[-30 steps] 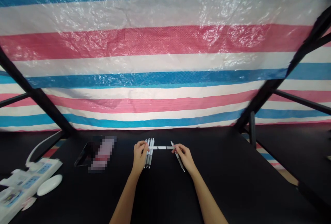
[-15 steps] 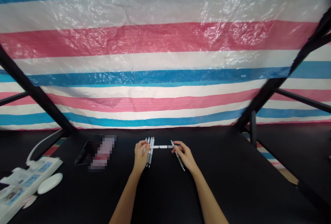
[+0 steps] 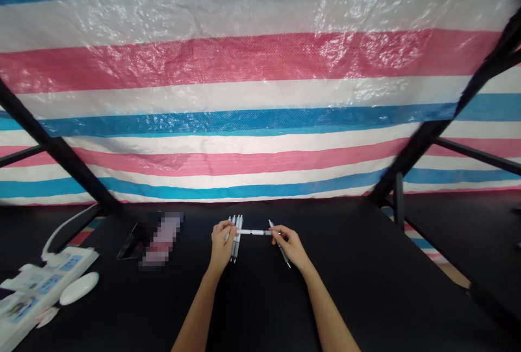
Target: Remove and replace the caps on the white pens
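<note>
White and grey plastic for the slim click pen (image 3: pixel 254 232) held crosswise between the 2 bare hands, with a narrow dark band near the middle and a grey section toward the right end. Pinched at the left end by thumb and fingertips of the left hand (image 3: pixel 222 242); pinched at the grey right end by the bunched fingers of the right hand (image 3: pixel 290 245). Beside and partly behind the left fingers, a close-set row of white-and-grey pens (image 3: pixel 237 241), at least 3, with tips toward the wearer. Impossible to tell about contact between that row and the left hand. Under the right hand, partly covered, a single slanting white-and-grey pen (image 3: pixel 285 257), tip toward the wearer.

All above or on a matte black tabletop (image 3: pixel 260 303). Farther left, a flat dark glossy device (image 3: pixel 131 247), next to a patch of pixelation. At the left edge, a long white power strip (image 3: pixel 52 280) with blue socket panels, a white cable (image 3: pixel 61 231) at the far end, and a smooth white oval object (image 3: pixel 79 288) just beside. Behind, glossy woven plastic sheeting (image 3: pixel 260 59) in blue, white and red stripes, between slanting black frame bars (image 3: pixel 77 167).
</note>
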{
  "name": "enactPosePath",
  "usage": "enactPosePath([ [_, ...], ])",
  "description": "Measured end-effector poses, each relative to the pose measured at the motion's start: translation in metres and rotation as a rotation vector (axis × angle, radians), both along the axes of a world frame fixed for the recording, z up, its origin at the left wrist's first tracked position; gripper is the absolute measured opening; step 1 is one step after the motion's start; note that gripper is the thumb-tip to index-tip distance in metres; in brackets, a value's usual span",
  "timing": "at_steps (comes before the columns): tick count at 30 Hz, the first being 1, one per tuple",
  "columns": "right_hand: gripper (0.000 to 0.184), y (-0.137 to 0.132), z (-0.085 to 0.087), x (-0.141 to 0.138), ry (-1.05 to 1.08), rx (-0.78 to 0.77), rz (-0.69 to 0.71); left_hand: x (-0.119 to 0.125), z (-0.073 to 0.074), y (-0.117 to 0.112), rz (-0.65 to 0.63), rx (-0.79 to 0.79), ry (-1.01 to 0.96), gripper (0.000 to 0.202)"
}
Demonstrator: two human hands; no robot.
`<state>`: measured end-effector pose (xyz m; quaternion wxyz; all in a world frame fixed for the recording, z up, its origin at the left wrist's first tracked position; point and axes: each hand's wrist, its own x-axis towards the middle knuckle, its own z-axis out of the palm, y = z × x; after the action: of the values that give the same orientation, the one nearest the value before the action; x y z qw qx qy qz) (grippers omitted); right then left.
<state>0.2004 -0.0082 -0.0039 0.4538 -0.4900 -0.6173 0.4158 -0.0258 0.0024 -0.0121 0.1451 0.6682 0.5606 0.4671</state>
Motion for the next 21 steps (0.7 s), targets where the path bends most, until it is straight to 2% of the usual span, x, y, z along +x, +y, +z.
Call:
enactPosePath([
  [21,0.019,0.0012,0.0002,0.0044,-0.010,0.135,-0.033,-0.0057,-0.0047,0.0047,0.049,-0.095,-0.117,0.052],
])
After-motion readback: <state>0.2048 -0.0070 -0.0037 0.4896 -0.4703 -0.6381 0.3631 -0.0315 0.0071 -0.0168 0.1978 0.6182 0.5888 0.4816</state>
